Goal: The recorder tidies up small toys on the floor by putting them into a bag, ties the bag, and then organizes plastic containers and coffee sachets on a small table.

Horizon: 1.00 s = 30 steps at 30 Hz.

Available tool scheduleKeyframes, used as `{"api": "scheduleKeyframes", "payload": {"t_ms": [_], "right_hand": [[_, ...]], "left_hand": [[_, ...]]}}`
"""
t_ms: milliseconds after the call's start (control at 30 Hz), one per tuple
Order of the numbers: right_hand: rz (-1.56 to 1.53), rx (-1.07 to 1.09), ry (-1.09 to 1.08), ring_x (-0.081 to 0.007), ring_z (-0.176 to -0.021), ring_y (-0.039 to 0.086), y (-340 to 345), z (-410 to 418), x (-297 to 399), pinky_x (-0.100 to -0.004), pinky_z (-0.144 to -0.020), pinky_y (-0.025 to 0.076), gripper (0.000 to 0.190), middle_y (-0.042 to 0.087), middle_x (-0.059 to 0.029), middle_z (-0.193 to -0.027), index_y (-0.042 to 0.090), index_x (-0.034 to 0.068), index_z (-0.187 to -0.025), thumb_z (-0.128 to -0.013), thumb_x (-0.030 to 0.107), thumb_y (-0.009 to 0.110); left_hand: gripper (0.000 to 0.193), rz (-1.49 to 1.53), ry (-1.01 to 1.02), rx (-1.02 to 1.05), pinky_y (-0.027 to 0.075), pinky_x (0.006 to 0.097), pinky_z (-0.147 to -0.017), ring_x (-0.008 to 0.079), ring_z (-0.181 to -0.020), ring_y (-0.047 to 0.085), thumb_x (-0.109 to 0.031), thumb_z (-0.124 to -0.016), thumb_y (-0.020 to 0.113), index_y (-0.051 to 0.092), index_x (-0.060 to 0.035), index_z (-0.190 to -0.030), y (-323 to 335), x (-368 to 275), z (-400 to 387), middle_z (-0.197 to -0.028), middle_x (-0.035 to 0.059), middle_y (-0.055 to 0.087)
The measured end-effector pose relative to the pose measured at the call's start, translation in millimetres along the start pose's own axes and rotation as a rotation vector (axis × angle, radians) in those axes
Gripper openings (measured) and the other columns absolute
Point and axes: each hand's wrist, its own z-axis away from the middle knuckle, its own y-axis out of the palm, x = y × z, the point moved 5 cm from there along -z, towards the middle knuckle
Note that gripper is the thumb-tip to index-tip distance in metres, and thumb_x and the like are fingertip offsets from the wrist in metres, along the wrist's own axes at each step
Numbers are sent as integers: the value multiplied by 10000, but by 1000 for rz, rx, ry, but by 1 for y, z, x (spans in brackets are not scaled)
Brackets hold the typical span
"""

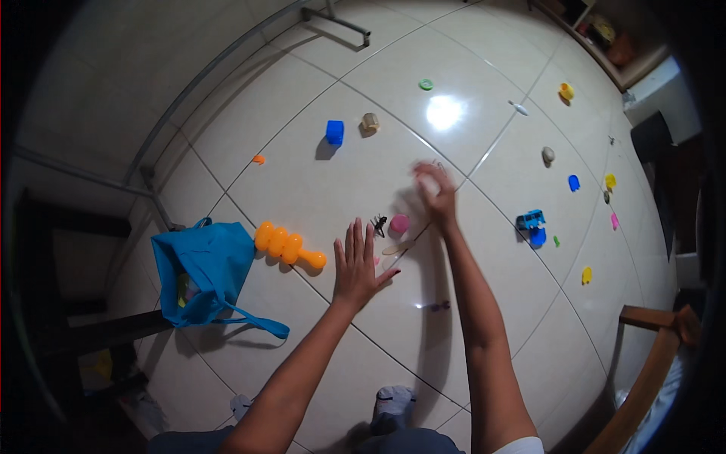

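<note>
My left hand [356, 272] is palm down over the tiled floor, fingers spread, holding nothing. Just beyond its fingertips to the right are a black plastic toy insect [380, 225] and a round pink lid [400, 223]. A flat wooden stick [397, 248] and a small pink piece [376, 261] lie beside its thumb. My right hand [438, 196] is farther forward, blurred, with fingers curled. A thin wiry shape [439, 165] shows at its fingertips; whether it is gripped is unclear. Left of my left hand lies an orange plastic rattle-like toy [288, 245].
A blue fabric bag [218, 255] leans open at left. Ahead stand a blue block [335, 133] and a tan cap [370, 122]. A toy bus [531, 220] and several small pieces lie right. A metal frame [187, 96] and wooden furniture [646, 369] flank the floor.
</note>
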Motion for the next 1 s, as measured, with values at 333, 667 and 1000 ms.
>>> {"api": "scheduleKeyframes", "payload": {"t_ms": [333, 667, 1000], "right_hand": [[835, 15, 103, -400, -1324, 112, 56, -92, -46, -485, -1064, 134, 741, 147, -269, -1412, 205, 11, -1366, -846, 468, 469], [638, -129, 162, -342, -1238, 338, 50, -238, -109, -441, -1005, 274, 559, 420, -196, -1294, 455, 70, -1255, -864, 469, 466], [-90, 680, -97, -241, -924, 573, 189, -198, -19, -328, -849, 417, 406, 651, -98, -950, 677, 75, -927, -833, 433, 511]], "left_hand": [[1000, -20, -145, -40, 72, 530, -1051, 273, -1358, 95, -713, -728, 404, 125, -25, -1398, -3, 25, -43, -1460, 157, 117], [950, 28, -165, -40, 109, 511, -1046, 251, -1342, 175, -748, -737, 307, 183, -77, -1397, -7, 26, -45, -1447, 119, 199], [974, 204, -185, -133, 102, 533, -1040, 321, -1335, 154, -766, -739, 242, 166, -44, -1389, -2, 35, -40, -1447, 172, 152]]}}
